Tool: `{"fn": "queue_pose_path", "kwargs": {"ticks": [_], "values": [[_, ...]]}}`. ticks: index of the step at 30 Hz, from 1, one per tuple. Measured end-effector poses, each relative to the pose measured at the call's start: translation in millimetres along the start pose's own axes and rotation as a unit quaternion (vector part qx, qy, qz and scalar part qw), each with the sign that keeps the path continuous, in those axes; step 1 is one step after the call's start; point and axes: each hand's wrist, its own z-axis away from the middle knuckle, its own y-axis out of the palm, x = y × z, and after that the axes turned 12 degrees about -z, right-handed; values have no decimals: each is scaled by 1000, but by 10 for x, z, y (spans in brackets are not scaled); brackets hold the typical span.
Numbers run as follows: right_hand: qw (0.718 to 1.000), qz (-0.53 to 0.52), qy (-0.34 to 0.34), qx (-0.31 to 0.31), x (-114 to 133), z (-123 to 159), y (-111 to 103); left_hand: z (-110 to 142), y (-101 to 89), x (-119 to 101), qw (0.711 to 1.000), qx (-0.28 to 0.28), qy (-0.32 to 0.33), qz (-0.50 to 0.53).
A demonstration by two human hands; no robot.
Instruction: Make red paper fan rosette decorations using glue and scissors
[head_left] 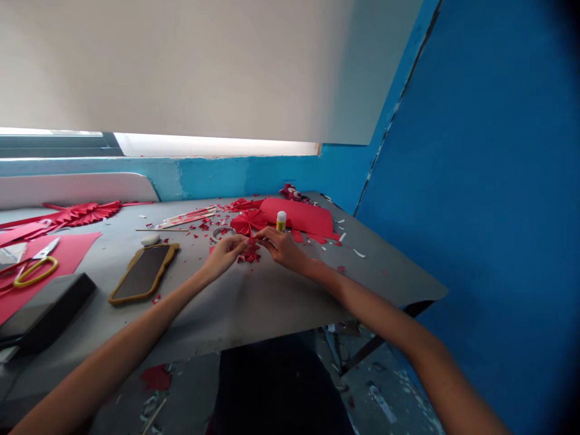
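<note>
Both hands meet over the grey table, pinching a small piece of red paper (252, 241) between their fingertips. My left hand (225, 255) comes in from the left with thumb and fingers closed on it. From the right, my right hand (281, 246) grips the other side. Small red scraps (249, 257) lie just below the fingers. Right behind the hands is a pleated red paper fan (248, 221). A glue stick (281, 221) with a white cap stands upright behind my right hand. A roll of tape (223, 232) lies behind my left hand.
A phone in a yellow case (144, 273), scissors (38, 264) on red paper and a black box (48, 311) lie to the left. Thin sticks (188, 217) and a curved red sheet (299, 215) lie farther back. A blue wall (475, 199) bounds the right side.
</note>
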Motion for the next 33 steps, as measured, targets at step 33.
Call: {"fn": "queue_pose_path", "kwargs": {"ticks": [33], "values": [[996, -10, 77, -43, 22, 9, 55, 31, 20, -28, 978, -19, -126, 164]]}}
